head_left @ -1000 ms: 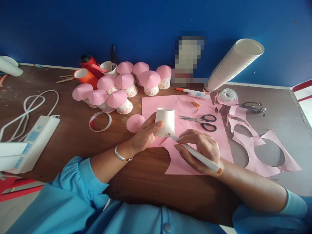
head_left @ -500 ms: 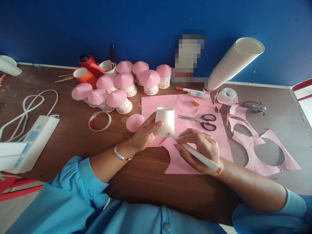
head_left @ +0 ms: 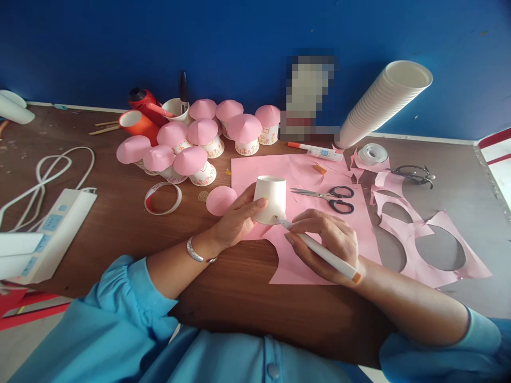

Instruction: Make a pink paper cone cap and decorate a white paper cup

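Observation:
A white paper cup (head_left: 271, 198), its narrow end up, is held by my left hand (head_left: 239, 215), which is closed around its left side with the thumb across the front. My right hand (head_left: 329, 242) grips a white marker (head_left: 323, 252) with an orange-brown end. The marker's tip meets the cup's wall low on the front. Under both lies a pink paper sheet (head_left: 319, 271) with a curved cut in its edge. Black-handled scissors (head_left: 325, 196) rest on the sheet behind my right hand. A pink paper disc (head_left: 221, 201) is beside my left hand.
Several cups with pink cone roofs (head_left: 244, 128) stand at the back left. A tall stack of cups (head_left: 383, 101) leans on the wall. Around the right are pink offcuts (head_left: 411, 234), tape (head_left: 373, 154) and glasses (head_left: 413, 174). A power strip (head_left: 59, 229) lies left.
Almost nothing differs. Both hands keep their hold and the marker's tip stays at nearly the same spot low on the cup.

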{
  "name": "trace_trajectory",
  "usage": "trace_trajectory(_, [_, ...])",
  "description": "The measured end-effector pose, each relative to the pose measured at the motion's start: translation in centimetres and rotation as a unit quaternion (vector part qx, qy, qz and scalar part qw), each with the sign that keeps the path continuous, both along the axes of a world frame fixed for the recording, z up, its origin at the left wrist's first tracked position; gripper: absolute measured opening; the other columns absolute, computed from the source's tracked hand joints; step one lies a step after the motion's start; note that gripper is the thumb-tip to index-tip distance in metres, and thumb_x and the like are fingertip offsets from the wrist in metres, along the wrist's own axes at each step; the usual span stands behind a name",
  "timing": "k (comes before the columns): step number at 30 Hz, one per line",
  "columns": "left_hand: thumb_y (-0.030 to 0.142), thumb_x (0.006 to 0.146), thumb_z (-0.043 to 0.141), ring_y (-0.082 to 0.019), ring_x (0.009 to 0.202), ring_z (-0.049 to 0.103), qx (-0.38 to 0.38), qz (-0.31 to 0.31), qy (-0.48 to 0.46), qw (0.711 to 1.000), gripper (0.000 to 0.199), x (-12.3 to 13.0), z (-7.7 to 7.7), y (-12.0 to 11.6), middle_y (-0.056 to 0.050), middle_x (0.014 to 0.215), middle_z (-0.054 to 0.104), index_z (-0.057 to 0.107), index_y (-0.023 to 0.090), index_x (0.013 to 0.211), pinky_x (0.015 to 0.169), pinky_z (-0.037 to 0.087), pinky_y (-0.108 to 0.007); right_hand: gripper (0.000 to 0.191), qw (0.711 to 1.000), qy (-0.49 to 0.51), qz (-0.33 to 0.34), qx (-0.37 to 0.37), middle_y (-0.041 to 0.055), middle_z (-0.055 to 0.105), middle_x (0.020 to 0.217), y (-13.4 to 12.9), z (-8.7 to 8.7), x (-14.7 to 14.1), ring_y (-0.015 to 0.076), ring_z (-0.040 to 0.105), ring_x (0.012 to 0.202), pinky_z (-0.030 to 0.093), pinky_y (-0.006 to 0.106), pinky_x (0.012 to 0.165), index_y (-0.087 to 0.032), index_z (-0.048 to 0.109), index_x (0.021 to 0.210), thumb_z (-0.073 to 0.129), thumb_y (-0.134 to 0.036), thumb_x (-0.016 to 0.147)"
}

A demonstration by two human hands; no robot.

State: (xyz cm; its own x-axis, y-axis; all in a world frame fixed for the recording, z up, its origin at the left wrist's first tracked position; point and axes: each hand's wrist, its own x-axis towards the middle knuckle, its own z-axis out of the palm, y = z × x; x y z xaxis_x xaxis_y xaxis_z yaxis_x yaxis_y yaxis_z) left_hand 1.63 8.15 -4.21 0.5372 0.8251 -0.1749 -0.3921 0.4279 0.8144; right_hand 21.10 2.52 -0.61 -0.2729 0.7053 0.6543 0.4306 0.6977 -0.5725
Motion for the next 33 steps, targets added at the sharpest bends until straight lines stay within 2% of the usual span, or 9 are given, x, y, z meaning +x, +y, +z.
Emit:
trace_trajectory(7, [0.041, 0.089, 0.075, -0.021, 0.099, 0.061, 0.001, -0.005, -0.001, 1.0, 0.044, 0.01, 0.28, -0.01, -0.006, 0.107, 0.067, 0.067, 0.024, 0.128, 0.087, 0.052, -0.034, 0.013, 1.0, -0.005, -0.011, 0.006, 0.0013, 0.071, 0.076, 0.07, 0.03, -0.07, 0.0151, 0.07, 0.064, 0.056, 0.026, 0.057, -0.022, 0.061, 0.096, 0.066, -0.01, 0.092])
trace_trajectory(16, [0.042, 0.09, 0.073, -0.023, 0.102, 0.062, 0.009, 0.0, 0.006, 1.0, 0.045, -0.13, -0.23, -0.01, -0.007, 0.111, 0.068, 0.066, 0.024, 0.131, 0.089, 0.052, -0.035, 0.014, 1.0, -0.008, -0.014, 0.001, 0.0004, 0.071, 0.075, 0.08, 0.24, -0.04, 0.0152, 0.07, 0.063, 0.056, 0.026, 0.057, -0.022, 0.062, 0.095, 0.066, -0.01, 0.091])
trace_trajectory(33, [0.041, 0.088, 0.076, -0.021, 0.096, 0.063, 0.005, 0.008, 0.005, 1.0, 0.042, -0.08, -0.22, -0.01, -0.006, 0.105, 0.069, 0.068, 0.023, 0.125, 0.084, 0.051, -0.034, 0.013, 1.0, -0.006, -0.009, -0.007, 0.0002, 0.072, 0.074, 0.07, 0.2, -0.18, 0.0152, 0.07, 0.063, 0.056, 0.026, 0.056, -0.022, 0.062, 0.093, 0.067, -0.01, 0.091])
